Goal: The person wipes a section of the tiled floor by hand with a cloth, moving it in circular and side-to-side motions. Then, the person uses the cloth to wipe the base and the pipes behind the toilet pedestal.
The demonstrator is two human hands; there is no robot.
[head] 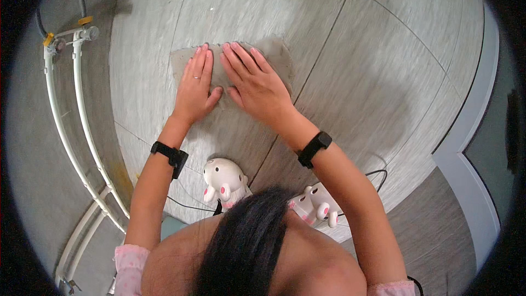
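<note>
A grey-beige cloth (273, 55) lies flat on the tiled floor (246, 8), its far edge ragged. My left hand (197, 88) rests palm down on the cloth's left part, with a ring on one finger and the thumb out to the side. On the middle and right part of the cloth, my right hand (257, 84) lies flat with its fingers somewhat spread. The two thumbs point at each other, a small gap between them. Both palms hide part of the cloth, and neither hand grips it.
Below my arms, my slippers carry white animal figures, one at left (224, 176) and one at right (322, 205). White pipes (78, 111) with yellow-collared fittings run along the left wall. A pale door frame (464, 160) stands at right. Thin black cords (384, 176) hang near my arms.
</note>
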